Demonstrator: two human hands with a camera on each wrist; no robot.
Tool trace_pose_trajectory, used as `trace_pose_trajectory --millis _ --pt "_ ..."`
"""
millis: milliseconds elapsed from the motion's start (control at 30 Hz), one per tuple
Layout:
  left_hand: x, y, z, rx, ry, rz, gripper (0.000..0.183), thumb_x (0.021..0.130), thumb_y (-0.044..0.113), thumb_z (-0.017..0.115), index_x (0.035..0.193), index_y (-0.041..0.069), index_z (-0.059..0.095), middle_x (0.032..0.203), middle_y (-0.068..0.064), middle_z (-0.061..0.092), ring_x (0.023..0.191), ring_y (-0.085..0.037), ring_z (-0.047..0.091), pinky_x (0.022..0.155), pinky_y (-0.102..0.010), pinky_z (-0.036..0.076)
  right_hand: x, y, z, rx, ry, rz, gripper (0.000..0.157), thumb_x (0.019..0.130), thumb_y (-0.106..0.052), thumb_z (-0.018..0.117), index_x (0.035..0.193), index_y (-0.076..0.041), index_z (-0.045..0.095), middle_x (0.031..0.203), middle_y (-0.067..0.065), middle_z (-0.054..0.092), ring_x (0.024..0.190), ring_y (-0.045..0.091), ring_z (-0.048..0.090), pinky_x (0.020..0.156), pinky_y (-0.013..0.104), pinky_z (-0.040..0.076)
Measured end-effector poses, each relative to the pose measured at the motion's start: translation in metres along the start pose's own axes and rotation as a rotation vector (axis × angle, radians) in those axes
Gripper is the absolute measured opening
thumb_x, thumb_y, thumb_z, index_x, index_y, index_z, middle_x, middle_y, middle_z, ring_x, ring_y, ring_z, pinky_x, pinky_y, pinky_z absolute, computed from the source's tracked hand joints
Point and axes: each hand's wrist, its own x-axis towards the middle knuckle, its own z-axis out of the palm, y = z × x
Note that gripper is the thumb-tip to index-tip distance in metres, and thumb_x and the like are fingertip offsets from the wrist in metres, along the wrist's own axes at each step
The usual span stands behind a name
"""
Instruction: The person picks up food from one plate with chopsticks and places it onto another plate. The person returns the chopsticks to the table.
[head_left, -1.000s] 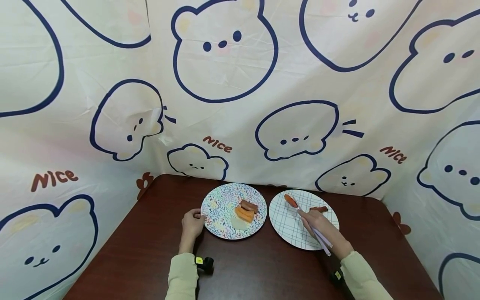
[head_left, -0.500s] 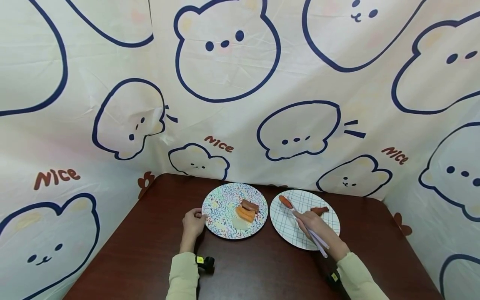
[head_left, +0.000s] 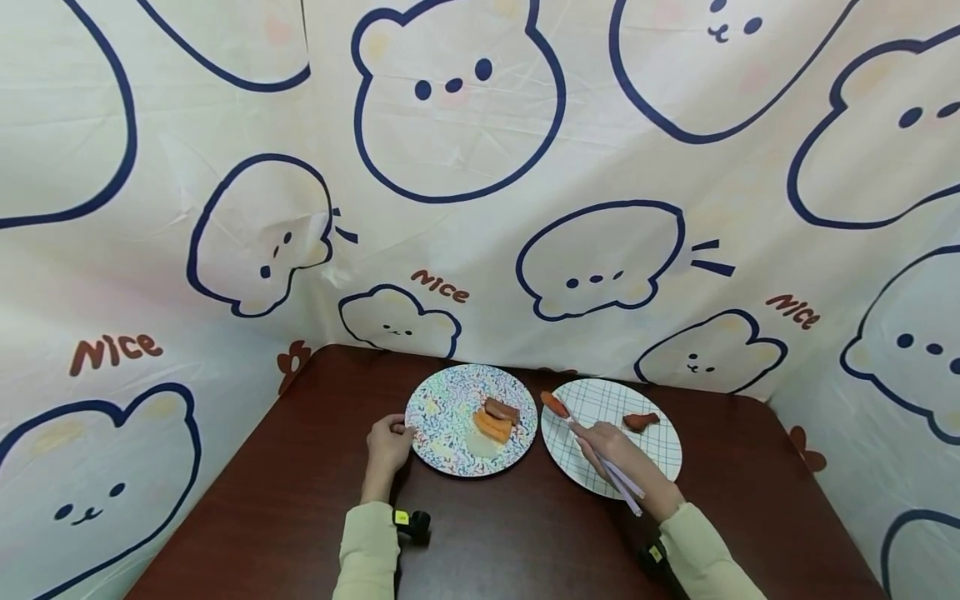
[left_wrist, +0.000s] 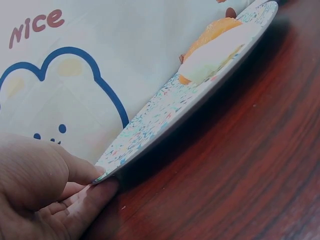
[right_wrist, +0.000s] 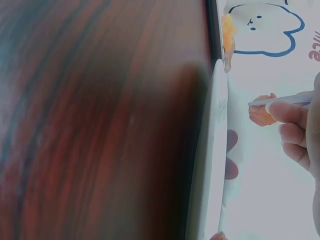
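My left hand [head_left: 386, 450] pinches the left rim of a round speckled plate [head_left: 435, 392]; in the left wrist view the thumb lies above the rim, fingers beneath. On this plate are a brown piece [head_left: 502, 410], an orange piece [head_left: 492, 427] and a pale flat piece [head_left: 482, 447]. My right hand [head_left: 611, 446] holds pale lilac chopsticks [head_left: 626, 487], their tips on an orange-brown food piece [head_left: 554, 405]. That piece is above the left edge of a white grid-patterned plate [head_left: 592, 396], near the gap between plates. A reddish-brown food piece [head_left: 639, 422] lies on the grid plate.
Both plates stand side by side on a dark brown wooden table [head_left: 487, 550]. Behind and beside it hangs a cream cloth [head_left: 480, 242] with bear drawings. A black wrist camera [head_left: 415, 527] sits by the left sleeve.
My right hand has moved left with the chopsticks and the orange-brown food piece, from over the grid plate to its left edge. The left hand keeps its hold on the speckled plate.
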Motion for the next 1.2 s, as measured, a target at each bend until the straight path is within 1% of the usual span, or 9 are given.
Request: trace_pose_trajectory --millis 133,200,367,467,633,733,867,1067,1200 --pt "0.0 0.0 0.001 0.008 -0.004 0.001 0.035 0.097 0.009 0.062 0.128 -0.008 0.062 0.102 -0.02 0.065 0.086 -0.029 0.063 0.068 -0.036 0.052 0.002 -0.004 0.0 -0.004 -0.023 0.013 0.027 0.096 -0.003 0.062 0.121 0.005 0.07 0.073 -0.001 0.057 0.068 0.01 0.053 0.062 0.023 0.048" --pt "0.0 0.001 0.001 0.011 -0.004 -0.003 0.035 0.097 0.009 0.062 0.128 -0.008 0.062 0.103 -0.02 0.064 0.086 -0.028 0.063 0.067 -0.035 0.051 0.003 -0.005 0.0 -0.01 -0.035 0.018 0.027 0.096 -0.004 0.061 0.12 0.005 0.07 0.075 0.0 0.059 0.069 0.01 0.055 0.063 0.024 0.05" --pt "0.0 0.002 0.001 0.017 0.0 -0.002 0.035 0.097 0.009 0.062 0.128 -0.009 0.062 0.104 -0.021 0.064 0.085 -0.029 0.062 0.066 -0.035 0.051 0.006 -0.006 0.001 -0.032 -0.041 -0.001 0.027 0.102 -0.009 0.056 0.121 0.004 0.07 0.078 0.002 0.062 0.071 0.012 0.058 0.065 0.025 0.052" --pt "0.0 0.003 0.0 0.018 0.001 0.001 0.035 0.098 0.009 0.062 0.128 -0.009 0.062 0.104 -0.022 0.064 0.085 -0.028 0.062 0.067 -0.035 0.051 0.01 -0.008 0.003 -0.019 -0.038 0.001 0.026 0.1 -0.007 0.058 0.121 0.003 0.07 0.078 0.002 0.062 0.071 0.011 0.057 0.065 0.025 0.052" --pt "-0.001 0.002 -0.001 0.015 -0.002 0.002 0.036 0.098 0.009 0.062 0.129 -0.009 0.061 0.103 -0.021 0.064 0.085 -0.028 0.062 0.068 -0.036 0.051 0.014 -0.014 0.004 0.018 -0.061 0.033 0.032 0.091 -0.001 0.066 0.122 0.004 0.069 0.08 0.001 0.062 0.073 0.012 0.057 0.067 0.025 0.052" --pt "-0.001 0.001 -0.002 0.016 -0.003 0.007 0.036 0.097 0.009 0.062 0.128 -0.009 0.061 0.102 -0.021 0.064 0.085 -0.029 0.063 0.067 -0.036 0.051 0.016 -0.017 0.004 0.022 -0.069 0.034 0.033 0.09 0.0 0.067 0.122 0.004 0.069 0.08 0.001 0.062 0.074 0.012 0.058 0.068 0.026 0.053" --pt "-0.001 -0.001 -0.002 0.015 -0.007 0.011 0.036 0.097 0.009 0.061 0.128 -0.01 0.061 0.103 -0.022 0.064 0.086 -0.03 0.063 0.067 -0.037 0.052 0.023 -0.021 0.005 0.034 -0.071 0.028 0.033 0.09 0.001 0.067 0.123 0.004 0.069 0.08 0.002 0.064 0.073 0.011 0.059 0.068 0.026 0.053" --pt "0.0 -0.003 -0.003 0.016 -0.006 0.01 0.037 0.098 0.01 0.061 0.129 -0.009 0.061 0.103 -0.021 0.064 0.086 -0.029 0.063 0.067 -0.036 0.051 0.033 -0.031 0.006 0.052 -0.137 0.064 0.031 0.094 -0.003 0.064 0.125 0.003 0.068 0.084 0.002 0.065 0.077 0.011 0.059 0.071 0.026 0.053" --pt "0.0 -0.002 -0.002 0.015 -0.011 0.011 0.037 0.098 0.01 0.061 0.129 -0.009 0.061 0.104 -0.021 0.064 0.087 -0.029 0.063 0.068 -0.036 0.051 0.038 -0.036 0.01 0.073 -0.135 0.042 0.029 0.094 -0.002 0.064 0.123 0.002 0.068 0.087 0.002 0.065 0.082 0.012 0.06 0.075 0.026 0.053"
